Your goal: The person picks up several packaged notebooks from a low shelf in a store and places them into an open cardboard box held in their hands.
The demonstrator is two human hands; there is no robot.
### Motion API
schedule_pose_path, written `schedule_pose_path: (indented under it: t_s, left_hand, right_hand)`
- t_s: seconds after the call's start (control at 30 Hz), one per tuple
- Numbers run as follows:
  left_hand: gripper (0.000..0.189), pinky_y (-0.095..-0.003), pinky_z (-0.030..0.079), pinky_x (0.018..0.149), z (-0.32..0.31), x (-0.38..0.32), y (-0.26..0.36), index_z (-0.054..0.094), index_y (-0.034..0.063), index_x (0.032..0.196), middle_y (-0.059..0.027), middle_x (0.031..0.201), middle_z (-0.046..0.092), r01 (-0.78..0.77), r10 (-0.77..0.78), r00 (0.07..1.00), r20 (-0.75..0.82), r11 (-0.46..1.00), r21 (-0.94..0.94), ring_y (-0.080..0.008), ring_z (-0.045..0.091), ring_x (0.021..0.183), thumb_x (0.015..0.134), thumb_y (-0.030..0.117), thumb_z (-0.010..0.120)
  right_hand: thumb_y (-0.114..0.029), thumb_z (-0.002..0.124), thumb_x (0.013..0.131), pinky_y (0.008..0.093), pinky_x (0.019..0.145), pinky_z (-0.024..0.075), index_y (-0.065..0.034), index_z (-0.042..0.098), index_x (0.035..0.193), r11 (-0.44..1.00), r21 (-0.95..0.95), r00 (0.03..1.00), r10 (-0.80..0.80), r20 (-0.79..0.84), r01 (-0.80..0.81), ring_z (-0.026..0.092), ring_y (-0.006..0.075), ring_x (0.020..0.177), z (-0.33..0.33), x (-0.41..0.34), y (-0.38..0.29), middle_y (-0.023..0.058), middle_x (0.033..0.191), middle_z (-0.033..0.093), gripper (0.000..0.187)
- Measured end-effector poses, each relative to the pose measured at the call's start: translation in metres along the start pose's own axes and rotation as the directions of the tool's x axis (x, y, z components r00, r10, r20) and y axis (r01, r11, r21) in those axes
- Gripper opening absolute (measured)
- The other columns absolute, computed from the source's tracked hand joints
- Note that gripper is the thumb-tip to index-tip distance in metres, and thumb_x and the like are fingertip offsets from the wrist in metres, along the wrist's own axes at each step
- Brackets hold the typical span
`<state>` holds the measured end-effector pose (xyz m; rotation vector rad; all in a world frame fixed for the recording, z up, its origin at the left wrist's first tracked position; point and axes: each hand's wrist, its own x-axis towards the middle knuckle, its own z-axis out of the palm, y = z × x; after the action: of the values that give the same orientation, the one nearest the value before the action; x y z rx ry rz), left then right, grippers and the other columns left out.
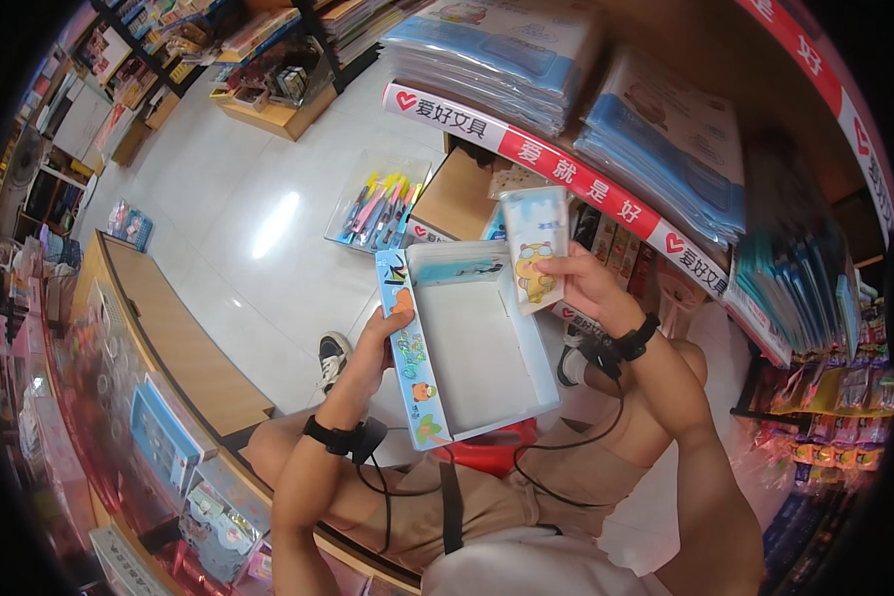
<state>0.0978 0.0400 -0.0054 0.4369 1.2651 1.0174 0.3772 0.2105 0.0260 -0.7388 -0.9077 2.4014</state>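
Note:
My left hand (387, 335) grips the printed left side of a light blue cardboard display box (480, 357), its thumb over the rim. The box is tilted, with its grey inside showing. Several thin plastic-wrapped packets (458, 264) stand together at its far end, and the rest of its floor is bare. Between the thumb and fingers of my right hand (585, 279) is a flat clear packet (540, 249) with a yellow cartoon animal, held upright above the box's far right corner.
A clear bin of colourful pens (380, 205) stands on the floor beyond the box. Stacked blue plastic folders (655, 149) fill the shelf at the right, above its red and white edge strip (551, 160). A red stool (492, 447) shows beneath the box. Wooden shelving (179, 335) curves along the left.

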Motion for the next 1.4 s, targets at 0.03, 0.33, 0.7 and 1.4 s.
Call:
schedule_pose_path:
  t_s: [0.03, 0.33, 0.7, 1.4]
  left_hand:
    - [0.053, -0.0255, 0.057, 0.066, -0.001, -0.001, 0.0, 0.046, 0.0104, 0.128, -0.002, 0.101, 0.066, -0.008, 0.008, 1.0, 0.006, 1.0, -0.01, -0.0106, 0.068, 0.083, 0.089, 0.043, 0.061]
    - [0.059, -0.0241, 0.056, 0.069, -0.001, 0.0, -0.004, 0.044, 0.01, 0.135, -0.002, 0.105, 0.065, -0.027, 0.031, 0.998, 0.052, 0.997, -0.075, -0.0099, 0.067, 0.088, 0.088, 0.042, 0.061]
    - [0.059, -0.0245, 0.055, 0.072, 0.004, -0.008, -0.006, 0.044, 0.0105, 0.135, -0.0003, 0.104, 0.064, 0.029, -0.024, 0.998, 0.053, 0.995, -0.096, -0.009, 0.066, 0.088, 0.089, 0.041, 0.062]
    - [0.068, -0.0232, 0.056, 0.066, 0.006, -0.011, -0.006, 0.041, 0.0078, 0.139, -0.0021, 0.104, 0.063, 0.033, -0.029, 0.998, 0.051, 0.996, -0.081, -0.0086, 0.066, 0.085, 0.086, 0.044, 0.064]
  right_hand:
    - [-0.001, 0.063, 0.084, 0.0443, 0.106, 0.0461, 0.0065, 0.044, 0.136, 0.997, 0.077, 0.999, 0.007, 0.047, -0.011, 0.06, 0.0324, 0.119, 0.009, -0.002, -0.003, 0.0247, 0.126, 0.061, 0.056]
    - [0.0, 0.06, 0.079, 0.0392, 0.102, 0.0449, 0.0038, 0.042, 0.133, 0.999, 0.034, 0.99, 0.011, 0.142, -0.016, 0.059, 0.0271, 0.111, 0.007, -0.003, 0.016, 0.0158, 0.117, 0.057, 0.058]
    - [-0.003, 0.057, 0.093, 0.026, 0.087, 0.0436, -0.0053, 0.053, 0.104, 0.546, -0.755, 0.915, -0.362, 0.179, 0.363, 0.055, 0.0172, 0.091, 0.012, 0.006, 0.028, 0.0029, 0.092, 0.055, 0.012]
    - [0.006, 0.064, 0.064, 0.0355, 0.065, 0.0484, -0.0039, 0.057, 0.075, -0.403, -0.711, 0.554, -0.447, 0.702, 0.576, 0.058, 0.0252, 0.077, 0.039, -0.004, 0.038, 0.0075, 0.081, 0.057, 0.016]
